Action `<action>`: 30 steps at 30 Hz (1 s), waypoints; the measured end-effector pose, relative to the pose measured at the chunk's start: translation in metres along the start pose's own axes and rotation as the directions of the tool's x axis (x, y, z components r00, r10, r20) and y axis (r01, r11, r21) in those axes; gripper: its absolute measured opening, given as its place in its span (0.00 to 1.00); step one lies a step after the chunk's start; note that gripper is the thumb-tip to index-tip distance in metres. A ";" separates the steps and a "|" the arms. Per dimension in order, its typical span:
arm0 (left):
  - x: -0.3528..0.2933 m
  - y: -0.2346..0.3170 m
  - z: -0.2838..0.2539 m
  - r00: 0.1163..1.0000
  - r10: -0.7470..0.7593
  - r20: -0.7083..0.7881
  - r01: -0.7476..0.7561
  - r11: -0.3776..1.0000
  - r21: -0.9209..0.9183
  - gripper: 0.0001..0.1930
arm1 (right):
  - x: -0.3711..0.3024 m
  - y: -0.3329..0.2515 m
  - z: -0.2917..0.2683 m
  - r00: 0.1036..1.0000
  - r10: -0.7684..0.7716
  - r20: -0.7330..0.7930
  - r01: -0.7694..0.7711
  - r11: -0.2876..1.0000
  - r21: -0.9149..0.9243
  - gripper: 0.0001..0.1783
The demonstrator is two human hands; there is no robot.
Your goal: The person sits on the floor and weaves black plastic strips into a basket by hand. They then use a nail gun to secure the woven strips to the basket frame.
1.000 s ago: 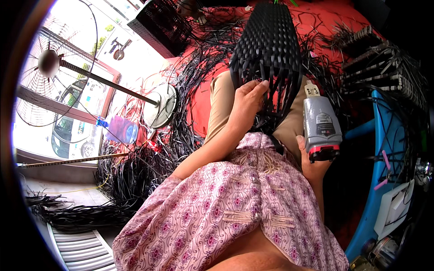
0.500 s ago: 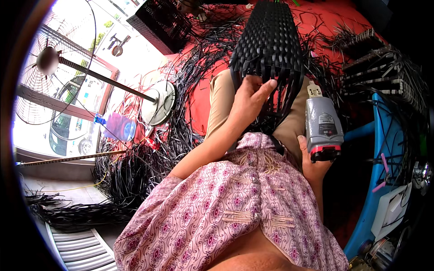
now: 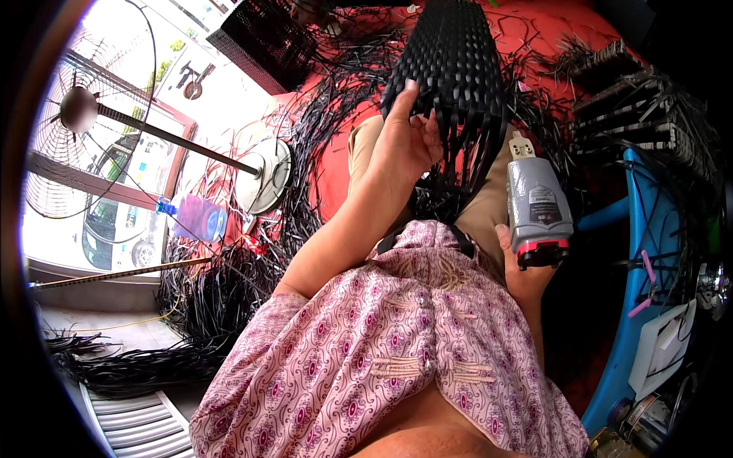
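Note:
A tapered woven piece of black flat strips (image 3: 450, 61) rests between my knees, its loose strip ends (image 3: 477, 153) hanging toward me. My left hand (image 3: 411, 145) is at the left side of these ends, thumb raised against the weave and fingers half curled beside the strips. The fingers partly overlap, and I see no firm grip on a strip. On the right, my right hand (image 3: 523, 275) holds a grey handheld power tool (image 3: 538, 198) from below. This tool has a red and black end near me and a pale tip pointing away. Most of my right fingers are hidden under it.
Loose black strips (image 3: 214, 298) lie in heaps over the red floor covering (image 3: 534, 27). At left stand a fan (image 3: 263, 175) and a blue-capped clear bottle (image 3: 200, 217). A dark woven box (image 3: 263, 46) is at the far left; a blue plastic chair (image 3: 637, 229) is close on the right.
My left hand has turned over, its thumb swinging from the right side up to the left onto the weave. The tool and my right hand have shifted slightly left with the view.

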State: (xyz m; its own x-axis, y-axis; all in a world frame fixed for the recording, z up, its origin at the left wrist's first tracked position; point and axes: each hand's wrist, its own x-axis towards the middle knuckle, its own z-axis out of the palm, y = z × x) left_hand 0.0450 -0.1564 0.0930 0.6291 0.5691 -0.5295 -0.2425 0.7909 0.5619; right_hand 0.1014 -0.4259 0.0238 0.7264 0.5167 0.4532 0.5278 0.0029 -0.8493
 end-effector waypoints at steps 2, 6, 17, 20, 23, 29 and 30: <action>-0.001 0.002 -0.002 0.997 -0.012 0.081 0.012 1.000 -0.006 0.18 | 0.001 -0.001 0.000 0.999 -0.042 -0.027 0.042 0.999 -0.006 0.28; -0.001 0.004 -0.005 0.996 0.040 0.086 -0.044 0.998 0.048 0.10 | -0.001 -0.003 0.005 0.994 -0.021 -0.109 0.026 0.999 0.045 0.29; -0.015 -0.026 -0.002 0.977 0.091 0.192 -0.065 0.989 -0.136 0.10 | -0.006 0.005 0.008 0.994 0.062 -0.093 -0.063 0.998 -0.005 0.27; 0.001 -0.037 -0.021 0.941 0.249 0.227 -0.267 0.963 0.050 0.08 | -0.006 0.002 0.011 0.990 0.125 -0.071 -0.126 0.992 -0.001 0.23; 0.011 -0.042 -0.032 0.864 0.441 0.243 -0.490 0.849 0.200 0.10 | 0.000 0.000 0.015 0.993 0.108 -0.058 -0.109 0.994 -0.026 0.19; 0.024 -0.049 -0.045 0.768 0.574 0.284 -0.638 0.721 0.271 0.11 | 0.010 -0.034 0.033 0.990 0.001 0.138 0.017 0.992 -0.129 0.17; 0.026 -0.047 -0.045 0.748 0.583 0.317 -0.660 0.701 0.269 0.12 | 0.011 -0.032 0.034 0.985 0.016 0.171 0.002 0.994 -0.108 0.17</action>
State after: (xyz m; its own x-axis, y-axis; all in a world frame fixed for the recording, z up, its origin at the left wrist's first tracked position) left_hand 0.0395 -0.1684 0.0243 0.5637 0.8152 0.1330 -0.3866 0.1181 0.9146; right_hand 0.0778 -0.3909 0.0466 0.6489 0.6555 0.3863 0.5742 -0.0887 -0.8139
